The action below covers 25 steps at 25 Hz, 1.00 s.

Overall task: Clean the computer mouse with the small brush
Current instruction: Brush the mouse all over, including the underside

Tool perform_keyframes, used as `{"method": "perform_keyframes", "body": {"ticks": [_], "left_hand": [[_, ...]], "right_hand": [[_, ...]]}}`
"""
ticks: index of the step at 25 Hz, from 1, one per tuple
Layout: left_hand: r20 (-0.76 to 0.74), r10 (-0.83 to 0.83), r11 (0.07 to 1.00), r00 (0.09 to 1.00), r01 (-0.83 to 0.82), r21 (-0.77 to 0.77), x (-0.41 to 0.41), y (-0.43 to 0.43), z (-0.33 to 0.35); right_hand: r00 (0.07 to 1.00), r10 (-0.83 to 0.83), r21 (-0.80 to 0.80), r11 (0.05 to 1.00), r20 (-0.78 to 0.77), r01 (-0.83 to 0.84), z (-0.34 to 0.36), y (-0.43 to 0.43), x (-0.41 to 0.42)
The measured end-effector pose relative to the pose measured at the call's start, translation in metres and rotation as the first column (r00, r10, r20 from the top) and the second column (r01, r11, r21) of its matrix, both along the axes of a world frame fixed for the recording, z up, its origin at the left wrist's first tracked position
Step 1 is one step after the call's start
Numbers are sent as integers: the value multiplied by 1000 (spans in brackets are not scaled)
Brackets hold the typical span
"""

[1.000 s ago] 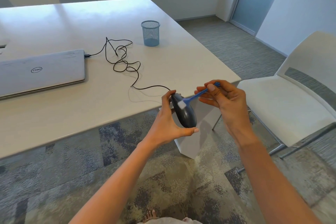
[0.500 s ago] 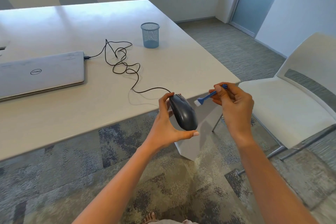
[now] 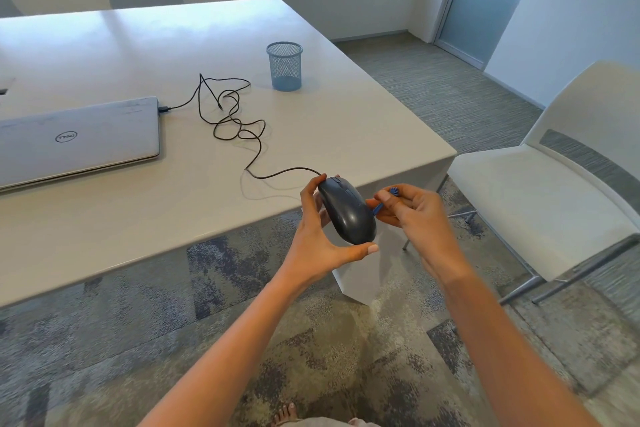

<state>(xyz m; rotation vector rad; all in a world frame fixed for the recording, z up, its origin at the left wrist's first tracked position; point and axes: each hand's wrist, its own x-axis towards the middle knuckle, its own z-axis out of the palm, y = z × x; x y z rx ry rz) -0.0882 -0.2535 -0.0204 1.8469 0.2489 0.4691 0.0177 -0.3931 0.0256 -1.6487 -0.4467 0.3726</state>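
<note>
Right now I see the dark grey plastic computer mouse (image 3: 346,215) held in the air just off the near edge of the white bench (image 3: 346,135), close to the bench's right-hand corner and over the carpet, not resting on anything. The left hand (image 3: 318,239) grips it end to end, with one of its fingers (image 3: 313,187) on the nose and the thumb under the tail. I judge this grip leaves the top shell and right flank bare for brushing. The mouse's long axis runs from far-left to near-right. Its button end and thin black cable (image 3: 256,149) point back towards the bench, and its top shell is turned up towards me. The right hand (image 3: 419,218) pinches the small blue plastic brush (image 3: 379,207) by its handle, low beside the mouse's right flank. The bristle head is hidden behind the shell, so I cannot tell whether it touches. Holding the mouse off the bench probably lets dust fall clear, and the slack cable on the bench allows this.
</note>
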Motion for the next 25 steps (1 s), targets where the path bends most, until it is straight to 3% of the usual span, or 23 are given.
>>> {"method": "perform_keyframes", "body": {"ticks": [5,11,19,25], "left_hand": [[-59,13,998,998,-10,61,-1,5,3],[-102,27,964,994,0,264,5,18,10],[-117,2,987,993,17,163,10,19,11],[-53,10,980,999,1,197,7,23,12]], "right_hand": [[999,-17,30,999,-39,18,-1,1,-2],[1000,-27,26,999,-11,27,-1,2,-1],[999,-27,21,999,28,26,-1,5,-1],[998,8,-13,1000,54,-7,5,5,-2]]}}
